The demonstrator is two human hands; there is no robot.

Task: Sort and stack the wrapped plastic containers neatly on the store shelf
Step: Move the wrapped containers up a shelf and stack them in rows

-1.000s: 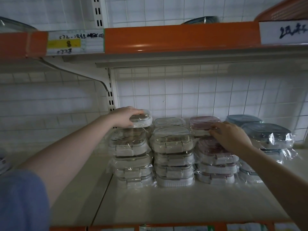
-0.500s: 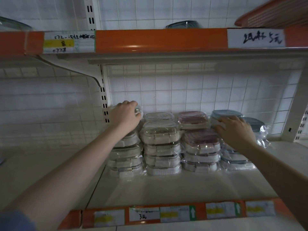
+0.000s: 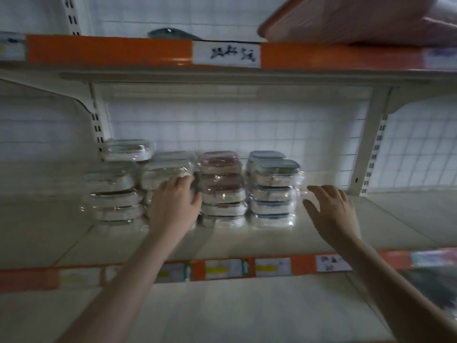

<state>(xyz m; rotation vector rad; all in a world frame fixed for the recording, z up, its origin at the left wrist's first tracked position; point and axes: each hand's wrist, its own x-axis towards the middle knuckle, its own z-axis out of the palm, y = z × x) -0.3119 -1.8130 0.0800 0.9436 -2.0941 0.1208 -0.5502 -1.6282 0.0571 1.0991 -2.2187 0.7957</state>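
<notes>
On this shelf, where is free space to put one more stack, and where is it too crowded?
Bare shelf lies right of the blue-lid stack, up to the bracket; the right hand hovers there. More lies left of the leftmost stack and in front of the row. The four stacks stand close, and the left hand covers the second stack.

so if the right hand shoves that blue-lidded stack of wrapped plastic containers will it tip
Possibly: the blue-lidded stack of wrapped plastic containers is several high, and its top container sits offset. The glossy wrap looks slippery, so layers may slide apart. They look light; the right hand hovers open beside them.
</notes>
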